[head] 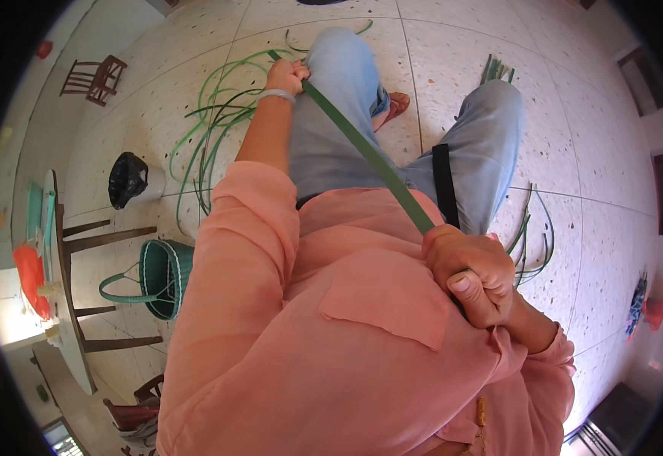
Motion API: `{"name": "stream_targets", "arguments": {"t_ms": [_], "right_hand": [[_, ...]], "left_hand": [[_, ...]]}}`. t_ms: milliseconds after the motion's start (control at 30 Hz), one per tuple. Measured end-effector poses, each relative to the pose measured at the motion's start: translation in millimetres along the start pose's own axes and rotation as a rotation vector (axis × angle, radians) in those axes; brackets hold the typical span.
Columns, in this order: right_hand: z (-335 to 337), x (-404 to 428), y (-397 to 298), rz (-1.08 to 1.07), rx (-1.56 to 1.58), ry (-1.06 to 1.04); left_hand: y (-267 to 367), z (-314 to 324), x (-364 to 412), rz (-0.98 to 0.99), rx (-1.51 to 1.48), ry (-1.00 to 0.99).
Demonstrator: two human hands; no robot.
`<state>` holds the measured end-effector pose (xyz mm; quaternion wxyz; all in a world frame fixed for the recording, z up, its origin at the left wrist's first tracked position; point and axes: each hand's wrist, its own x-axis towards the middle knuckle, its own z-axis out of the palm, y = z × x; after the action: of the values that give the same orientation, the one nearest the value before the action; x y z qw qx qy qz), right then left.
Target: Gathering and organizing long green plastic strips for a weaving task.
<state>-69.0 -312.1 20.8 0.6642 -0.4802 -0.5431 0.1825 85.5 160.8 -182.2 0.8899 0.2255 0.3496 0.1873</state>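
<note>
A flat dark green strip, likely plastic, runs taut on a slant across my lap. My left hand, with a pale bangle on the wrist, grips its far part beside my left knee; a short end pokes out beyond the fist. Close to my chest, my right hand is closed around the other part, thumb folded over. What lies inside each fist is hidden. Loose green strips lie in loops on the floor beside my left leg.
On the left stand a woven green basket with a handle, a bin with a black liner, a table and a small wooden chair. More strips and a strip bundle lie by my right leg. A black band crosses my right thigh.
</note>
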Motion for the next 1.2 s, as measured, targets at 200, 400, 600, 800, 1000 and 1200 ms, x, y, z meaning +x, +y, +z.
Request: {"name": "stream_targets", "arguments": {"t_ms": [200, 400, 600, 800, 1000, 1200], "right_hand": [[-15.9, -0.4, -8.9, 0.029, -0.016, -0.055], [-69.2, -5.2, -33.6, 0.118, -0.103, 0.067], [-111.1, -6.2, 20.5, 0.759, -0.222, 0.18], [-107.4, -3.6, 57.4, 0.993, 0.12, 0.282], [-115.3, 6.7, 66.4, 0.855, 0.492, 0.513], [-114.9, -13.5, 22.5, 1.043, 0.475, 0.576]], "left_hand": [[-10.2, 29.1, -40.3, 0.01, -0.027, -0.012], [-4.8, 80.9, -88.1, 0.022, -0.183, -0.115], [-28.9, 158.3, -80.4, -0.017, -0.14, -0.268], [-53.1, 210.7, -70.6, -0.056, -0.039, -0.342], [-90.9, 227.0, -37.2, -0.039, 0.173, -0.316], [-120.3, 241.1, 8.8, -0.155, 0.263, -0.243]]}}
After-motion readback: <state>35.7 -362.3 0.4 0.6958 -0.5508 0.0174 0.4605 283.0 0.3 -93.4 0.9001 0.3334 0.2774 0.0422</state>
